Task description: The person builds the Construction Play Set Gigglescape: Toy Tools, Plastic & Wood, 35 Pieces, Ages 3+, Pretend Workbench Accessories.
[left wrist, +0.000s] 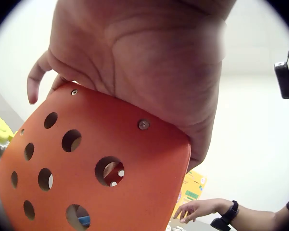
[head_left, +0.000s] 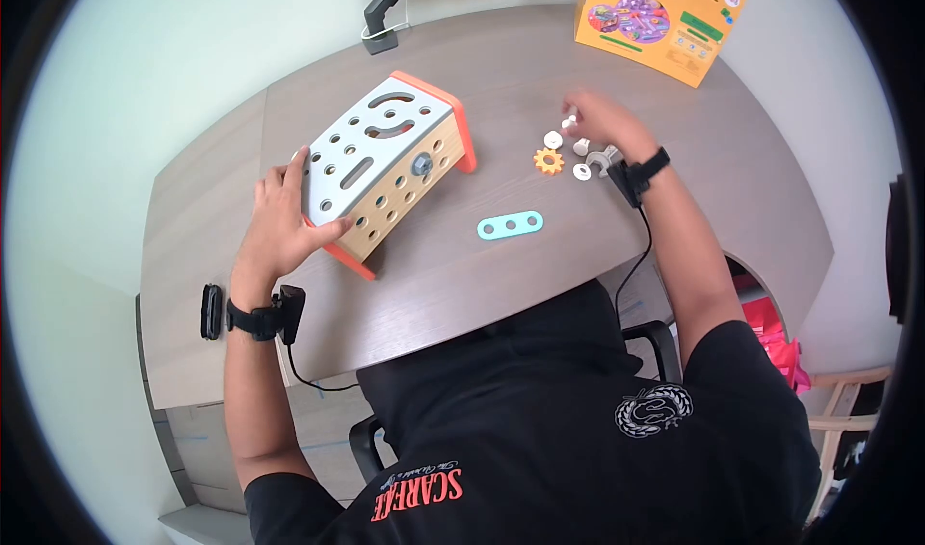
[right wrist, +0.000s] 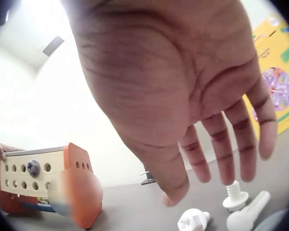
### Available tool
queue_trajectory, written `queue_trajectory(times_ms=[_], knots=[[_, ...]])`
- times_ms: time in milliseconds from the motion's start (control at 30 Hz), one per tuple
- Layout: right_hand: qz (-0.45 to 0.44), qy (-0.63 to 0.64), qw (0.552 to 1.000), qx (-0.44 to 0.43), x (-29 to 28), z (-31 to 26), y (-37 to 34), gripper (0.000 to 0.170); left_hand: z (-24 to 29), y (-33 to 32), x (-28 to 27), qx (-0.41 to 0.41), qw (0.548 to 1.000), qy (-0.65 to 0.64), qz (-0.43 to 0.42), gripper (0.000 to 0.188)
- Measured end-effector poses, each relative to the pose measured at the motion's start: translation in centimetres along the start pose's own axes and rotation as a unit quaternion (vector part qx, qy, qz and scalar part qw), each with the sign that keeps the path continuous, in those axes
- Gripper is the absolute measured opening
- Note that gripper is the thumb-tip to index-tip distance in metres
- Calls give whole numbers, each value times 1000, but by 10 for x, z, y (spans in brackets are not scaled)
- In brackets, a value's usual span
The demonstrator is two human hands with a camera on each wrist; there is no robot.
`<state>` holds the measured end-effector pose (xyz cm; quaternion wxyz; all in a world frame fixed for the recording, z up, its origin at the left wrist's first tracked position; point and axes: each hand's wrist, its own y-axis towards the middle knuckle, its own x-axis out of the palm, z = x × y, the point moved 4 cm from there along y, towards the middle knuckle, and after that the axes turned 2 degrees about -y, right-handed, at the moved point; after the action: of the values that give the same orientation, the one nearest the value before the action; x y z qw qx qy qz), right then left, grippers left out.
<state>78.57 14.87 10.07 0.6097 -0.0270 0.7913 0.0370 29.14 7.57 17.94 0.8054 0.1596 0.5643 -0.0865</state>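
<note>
My head view looking down over the table (head_left: pixel 462 280), left-wrist view close up on an orange panel (left wrist: pixel 85 163), right-wrist view low across the tabletop, yellow box (right wrist: pixel 281 94) upper right in it and the head view.

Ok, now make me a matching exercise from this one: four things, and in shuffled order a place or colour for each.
1. left hand
2. right hand
3. gear
4. three-holed strip

A. turquoise
B. holding one end of the toy bench
C. over the loose white pieces
D. yellow-orange

Right pairs: 1-B, 2-C, 3-D, 4-A
</note>
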Motion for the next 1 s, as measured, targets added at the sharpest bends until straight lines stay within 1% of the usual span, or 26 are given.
queue_trajectory(times_ms=[33, 133, 233, 267, 367, 467, 533, 567, 600, 633, 667, 700, 767, 800, 867, 900, 967, 1000], knots=[[-18, -25, 999, 32, -1, 2, -14, 45, 0, 0, 0, 1, 1000, -4, 1, 122], [10, -31, 998, 44, -6, -35, -58, 46, 3, -1, -1, -9, 1000, -4, 2, 123], [27, -66, 997, 0, 15, -54, -72, 46, 9, -5, -3, -26, 1000, 10, -3, 122], [21, -73, 997, 14, 24, -55, -74, 40, 10, -5, -3, -32, 999, 19, -6, 122], [51, -33, 998, 13, 37, -63, -77, 31, 11, -7, -4, -42, 998, 40, -12, 123], [85, -15, 996, -27, 55, -62, -73, 22, 9, -9, -3, -38, 998, 54, -11, 124], [102, -30, 993, -57, 60, -65, -72, 20, 9, -8, -2, -28, 997, 73, -16, 124], [111, -38, 991, -70, 60, -70, -72, 19, 11, -9, -3, -36, 994, 97, -24, 124], [85, -55, 992, -72, 60, -73, -74, 18, 16, -10, -5, -44, 991, 121, -32, 125], [88, -41, 991, -89, 57, -81, -77, 19, 21, -10, -6, -52, 987, 144, -41, 125], [91, -28, 990, -106, 55, -88, -80, 21, 24, -7, -6, -72, 984, 154, -61, 130], [95, -15, 988, -123, 52, -97, -82, 22, 28, -5, -7, -85, 985, 134, -67, 131], [130, 53, 969, -205, 43, -132, -95, 25, 39, -1, -10, -111, 986, 93, -81, 134], [146, 87, 955, -243, 39, -152, -102, 26, 44, 1, -10, -121, 984, 94, -91, 136], [183, 104, 934, -288, 29, -195, -115, 29, 51, 0, -5, -122, 983, 110, -81, 139], [218, 97, 920, -312, 29, -211, -115, 28, 53, 1, -3, -120, 983, 118, -76, 140], [287, 81, 886, -356, 33, -236, -116, 26, 51, 1, 7, -95, 986, 129, -52, 142], [298, 77, 883, -355, 38, -243, -113, 26, 50, 2, 12, -82, 987, 135, -39, 143]])
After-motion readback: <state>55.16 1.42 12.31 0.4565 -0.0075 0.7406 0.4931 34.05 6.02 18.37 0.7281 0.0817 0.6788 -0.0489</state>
